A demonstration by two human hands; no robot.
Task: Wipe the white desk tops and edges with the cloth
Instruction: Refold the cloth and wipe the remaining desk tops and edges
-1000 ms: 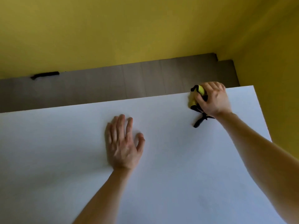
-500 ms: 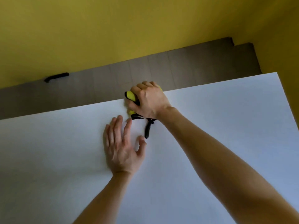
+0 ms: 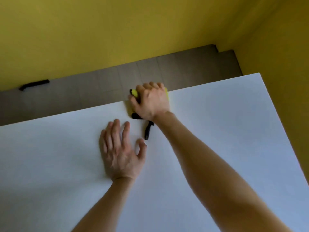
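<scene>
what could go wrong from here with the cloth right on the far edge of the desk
1. The right hand grips the cloth on the far edge of the desk, fingers curled over it; a slip could drop the cloth to the floor.
2. The cloth's black strap trails on the top near the left hand and might snag under it if the wipe goes that way.

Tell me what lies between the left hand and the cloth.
In the head view, only bare desk separates left hand from cloth; its black strap trails alongside.
</scene>
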